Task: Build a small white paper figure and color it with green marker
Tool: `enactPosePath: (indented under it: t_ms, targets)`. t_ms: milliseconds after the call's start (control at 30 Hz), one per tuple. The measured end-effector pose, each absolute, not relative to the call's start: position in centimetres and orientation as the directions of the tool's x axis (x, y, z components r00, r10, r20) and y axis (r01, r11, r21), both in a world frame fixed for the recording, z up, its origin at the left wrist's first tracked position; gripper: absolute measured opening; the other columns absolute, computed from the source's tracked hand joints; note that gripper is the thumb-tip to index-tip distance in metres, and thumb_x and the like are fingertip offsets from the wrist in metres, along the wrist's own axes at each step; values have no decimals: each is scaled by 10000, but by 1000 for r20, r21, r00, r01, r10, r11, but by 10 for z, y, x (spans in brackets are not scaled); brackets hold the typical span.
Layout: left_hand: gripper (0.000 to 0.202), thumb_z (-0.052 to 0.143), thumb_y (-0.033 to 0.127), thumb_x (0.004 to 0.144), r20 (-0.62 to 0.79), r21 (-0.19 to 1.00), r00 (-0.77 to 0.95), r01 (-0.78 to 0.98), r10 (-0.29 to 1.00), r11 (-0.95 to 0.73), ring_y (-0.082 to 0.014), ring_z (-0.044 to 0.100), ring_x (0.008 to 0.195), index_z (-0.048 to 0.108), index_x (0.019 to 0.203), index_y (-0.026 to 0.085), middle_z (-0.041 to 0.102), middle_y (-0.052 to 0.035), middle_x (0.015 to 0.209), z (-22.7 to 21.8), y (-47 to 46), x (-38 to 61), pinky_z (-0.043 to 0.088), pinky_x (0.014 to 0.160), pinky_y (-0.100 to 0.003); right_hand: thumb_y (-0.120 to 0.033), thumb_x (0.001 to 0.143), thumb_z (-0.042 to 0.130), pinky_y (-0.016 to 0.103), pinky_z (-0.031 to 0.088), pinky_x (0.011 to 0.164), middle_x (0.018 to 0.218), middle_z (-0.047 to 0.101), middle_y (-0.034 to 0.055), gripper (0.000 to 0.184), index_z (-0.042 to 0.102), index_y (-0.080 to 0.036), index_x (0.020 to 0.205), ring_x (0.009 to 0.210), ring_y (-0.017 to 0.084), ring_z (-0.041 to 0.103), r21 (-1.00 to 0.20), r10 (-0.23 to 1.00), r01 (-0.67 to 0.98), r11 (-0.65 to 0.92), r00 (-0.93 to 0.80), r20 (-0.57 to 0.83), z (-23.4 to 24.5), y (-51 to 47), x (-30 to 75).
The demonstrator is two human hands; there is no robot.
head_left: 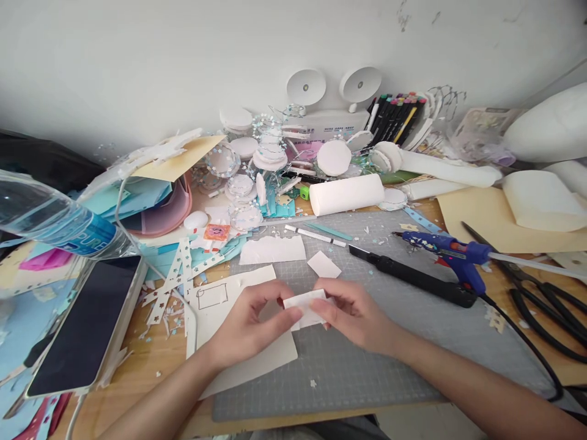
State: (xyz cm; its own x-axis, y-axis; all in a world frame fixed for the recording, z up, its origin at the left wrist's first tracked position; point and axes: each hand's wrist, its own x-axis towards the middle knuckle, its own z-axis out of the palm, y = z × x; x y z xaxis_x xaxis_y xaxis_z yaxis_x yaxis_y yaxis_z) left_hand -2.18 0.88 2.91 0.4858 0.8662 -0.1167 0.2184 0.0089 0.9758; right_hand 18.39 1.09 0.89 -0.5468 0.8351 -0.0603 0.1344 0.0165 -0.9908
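Between both hands is a small piece of white paper (304,300), pinched near its two ends above the cutting mat. My left hand (254,318) is closed on its left side, thumb in front and fingers behind. My right hand (355,313) grips the right side in the same way. Under and beside the left hand lies a larger cream sheet (257,373) with a drawn rectangle. Just beyond the fingers rest a small white card (324,264) and a torn-edged white strip (272,250).
A grey cutting mat (367,382) covers the middle. On the right are a black-handled cutter (419,278), a blue glue gun (444,247) and black scissors (532,284). At left stand a phone (87,324) and a tilted water bottle (68,220). White foam discs (334,157) crowd the back.
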Motion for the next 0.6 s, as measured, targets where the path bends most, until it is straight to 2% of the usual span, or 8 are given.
enactPosePath:
  t_ms: [100,167,267,333,367,433,600]
  targets:
    - [238,549,329,873,-84,979,431,205,898,-7,-137,488,688,592,716,154,549,-3,702,27,7,-21,369,660,-242,-374,964,375,226,352,528,626,473,-25,333,465,-197,697,577,106,451,-965,844,198,174,-535,43,14,15,189]
    - [268,532,336,882,-97,985,360,168,928,37,-121,461,648,568,686,157,521,8,668,24,8,-23,352,620,-229,-329,978,326,251,379,587,666,491,-9,320,474,-198,726,618,123,465,-898,894,310,311,-416,166,15,19,193]
    - [271,545,354,881,-125,992,258,57,958,114,-105,443,631,543,690,162,525,14,686,19,10,-25,338,588,-211,-320,909,487,327,417,702,798,550,40,147,506,-193,837,774,195,516,-661,912,628,411,-281,300,9,26,199]
    - [228,587,347,863,-145,986,225,-46,964,159,-100,458,642,528,728,173,540,20,710,16,12,-25,349,593,-201,-309,833,601,399,428,779,920,569,85,178,516,-185,928,905,266,517,-490,911,771,407,-301,283,2,30,200]
    - [208,612,337,850,-156,979,211,-95,965,179,-97,466,645,518,751,180,543,26,713,15,13,-24,356,596,-195,-286,818,618,425,430,804,967,569,100,204,516,-182,962,949,288,511,-441,911,800,407,-319,262,0,31,201]
    - [190,645,314,833,-177,964,185,-168,967,208,-89,482,636,499,804,196,549,39,698,13,15,-24,362,592,-182,-218,817,603,434,441,820,994,568,102,194,514,-185,986,975,290,514,-432,908,801,414,-331,255,-3,32,201]
    - [191,617,294,862,-200,965,176,-136,964,225,-95,521,602,473,973,235,598,42,652,14,15,-22,358,562,-175,-159,790,623,360,471,781,976,571,65,249,510,-206,1007,898,214,551,-648,868,589,483,-225,442,10,29,199]
